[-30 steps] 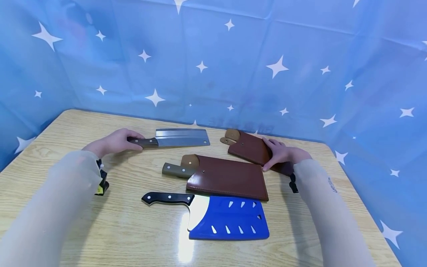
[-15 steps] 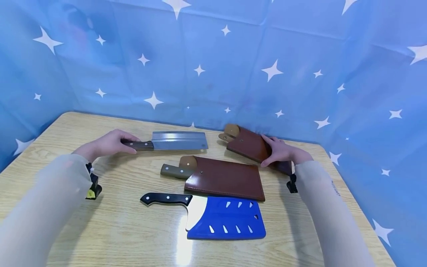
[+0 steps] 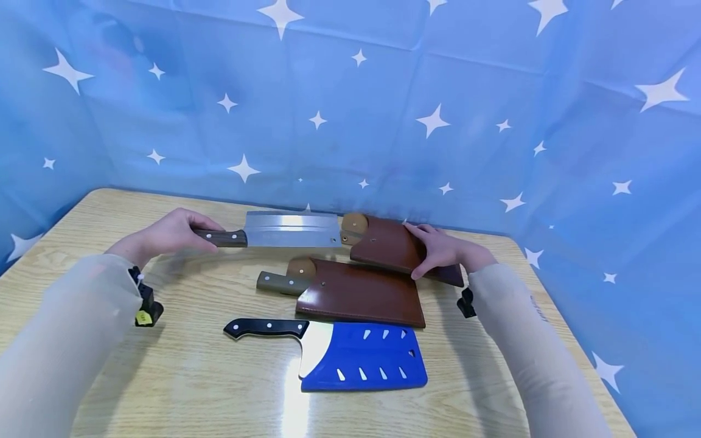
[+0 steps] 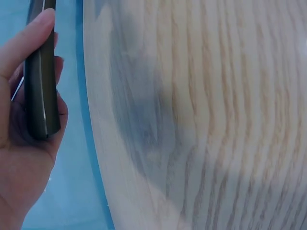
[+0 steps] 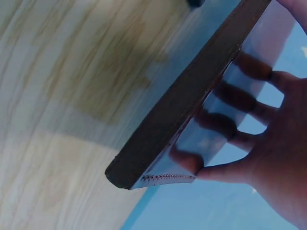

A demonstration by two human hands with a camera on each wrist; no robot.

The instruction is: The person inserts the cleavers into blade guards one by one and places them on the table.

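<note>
My left hand (image 3: 170,234) grips the dark wooden handle of a cleaver (image 3: 290,237) whose bare blade points right. In the left wrist view, the thumb lies along the handle (image 4: 42,91). A brown leather knife sheath (image 3: 380,243) with a tan strap is held by my right hand (image 3: 445,250), thumb at the near edge and fingers at the far one. The right wrist view shows several fingertips against its glossy face (image 5: 211,120). The blade's far end meets or overlaps the strap at the sheath's mouth; whether they touch, I cannot tell.
A second cleaver with an olive handle (image 3: 274,282) sits in a larger brown sheath (image 3: 361,295) just in front. Nearer still lies a black-handled cleaver (image 3: 268,327) in a blue slotted cover (image 3: 364,359). A blue starry curtain (image 3: 328,146) hangs behind the wooden table (image 3: 208,389).
The cleaver in my left hand has risen, and the gap between its blade and the sheath has closed. The sheath in my right hand has shifted left and turned more level with the blade.
</note>
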